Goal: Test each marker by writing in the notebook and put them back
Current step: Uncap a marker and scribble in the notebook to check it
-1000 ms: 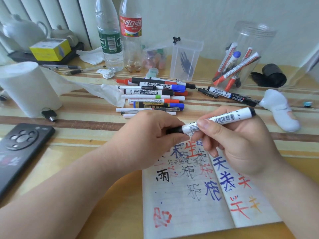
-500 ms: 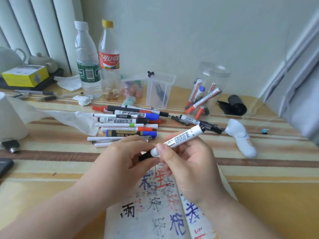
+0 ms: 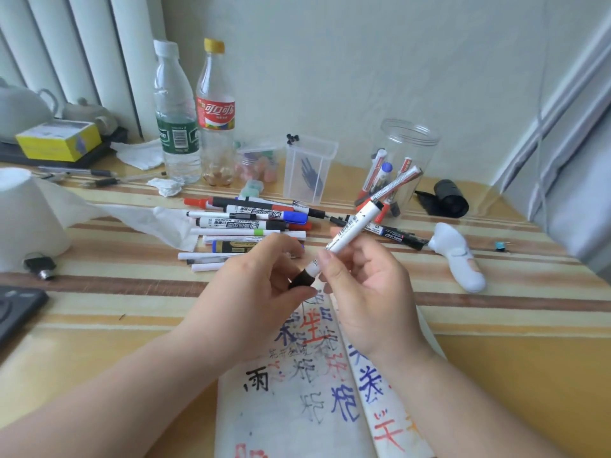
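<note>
Both my hands on one white marker (image 3: 350, 233), held over the open notebook (image 3: 297, 391) at the table's (image 3: 496, 352) front edge.
Long axis diagonal: black cap (image 3: 302, 279) end low, pointing at me and left; tail up toward the far right corner. White barrel, barcode label. Left hand (image 3: 254, 292) pinches the cap, right hand (image 3: 367, 292) grips the barrel. Loose markers (image 3: 251, 223) lie mid-table.
</note>
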`<state>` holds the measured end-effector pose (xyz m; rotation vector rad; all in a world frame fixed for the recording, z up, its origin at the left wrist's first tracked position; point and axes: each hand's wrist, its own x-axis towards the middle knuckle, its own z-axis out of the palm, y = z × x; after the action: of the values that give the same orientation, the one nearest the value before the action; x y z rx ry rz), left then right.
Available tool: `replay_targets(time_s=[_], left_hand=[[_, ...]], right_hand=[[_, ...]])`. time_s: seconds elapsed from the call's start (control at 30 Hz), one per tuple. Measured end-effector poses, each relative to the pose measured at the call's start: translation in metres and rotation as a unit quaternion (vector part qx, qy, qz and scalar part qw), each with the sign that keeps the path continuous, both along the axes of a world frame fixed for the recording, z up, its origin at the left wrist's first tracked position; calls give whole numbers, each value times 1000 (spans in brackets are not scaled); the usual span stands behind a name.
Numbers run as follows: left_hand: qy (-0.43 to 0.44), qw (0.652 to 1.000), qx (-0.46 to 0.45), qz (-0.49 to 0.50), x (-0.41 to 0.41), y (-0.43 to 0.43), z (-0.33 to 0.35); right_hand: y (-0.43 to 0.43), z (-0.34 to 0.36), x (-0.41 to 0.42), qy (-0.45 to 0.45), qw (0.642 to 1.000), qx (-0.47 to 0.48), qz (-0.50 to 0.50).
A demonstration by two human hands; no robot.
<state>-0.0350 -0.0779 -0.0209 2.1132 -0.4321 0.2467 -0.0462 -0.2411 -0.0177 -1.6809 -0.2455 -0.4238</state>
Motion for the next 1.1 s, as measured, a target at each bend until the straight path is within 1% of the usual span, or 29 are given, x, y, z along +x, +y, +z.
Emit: replay_targets(time_s=[0.13, 0.23, 0.3, 0.37, 0.43, 0.6, 0.7, 0.77, 0.83, 0.93, 1.0, 1.1], left_hand=[[-9, 1000, -20, 10, -1, 2, 2], [-14, 999, -31, 24, 0, 4, 3], [-5, 999, -25, 25, -1, 4, 4], [10, 999, -18, 25, -2, 4, 6], [19, 999, -12, 28, -2, 5, 7], [32, 999, -27, 34, -3, 8, 8], [25, 998, -35, 37, -3, 8, 6], [13, 999, -24, 41, -3, 8, 5], [-6, 999, 5, 36, -3, 7, 3], [-41, 998, 21, 35, -3, 9, -1], [-59, 997, 29, 36, -2, 11, -2], [-67, 996, 44, 30, 0, 11, -2]], right_hand=[[6, 12, 1, -64, 997, 42, 6], [10, 22, 0, -141, 990, 20, -2], [11, 25, 1, -168, 986, -6, -4], [12, 27, 6, -167, 985, -33, -10], [11, 28, 12, -148, 987, -54, -22], [10, 33, 24, -103, 993, -59, -20], [10, 38, 30, -90, 994, -68, -14], [9, 41, 34, -84, 994, -66, -14], [6, 44, 40, -98, 991, -82, -37], [-4, 59, 55, -154, 976, -122, -98], [-14, 78, 68, -213, 955, -140, -151], [-33, 108, 88, -292, 916, -131, -244]])
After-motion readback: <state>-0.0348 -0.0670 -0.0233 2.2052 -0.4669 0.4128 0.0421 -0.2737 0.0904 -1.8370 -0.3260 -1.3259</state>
